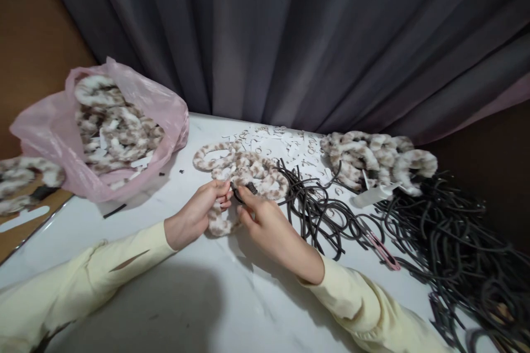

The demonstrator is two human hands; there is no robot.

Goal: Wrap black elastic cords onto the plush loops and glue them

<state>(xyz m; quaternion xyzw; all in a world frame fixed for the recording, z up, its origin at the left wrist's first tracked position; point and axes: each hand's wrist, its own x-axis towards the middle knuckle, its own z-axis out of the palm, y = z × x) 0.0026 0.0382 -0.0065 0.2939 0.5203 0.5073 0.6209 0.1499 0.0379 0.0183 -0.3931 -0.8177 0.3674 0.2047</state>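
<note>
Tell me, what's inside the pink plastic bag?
The pink plastic bag holds fluffy brown-and-white loops, with white tags among them. Whatever lies beneath the top loops is covered and can't be seen.

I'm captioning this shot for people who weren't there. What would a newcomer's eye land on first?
Probably the big tangle of black cords heaped along the right side of the table, and the open pink bag at the left, filled with brown-and-white furry loops. Next, likely the left hand and right hand close together near the centre, holding a small dark piece in front of a smaller furry heap.
</note>
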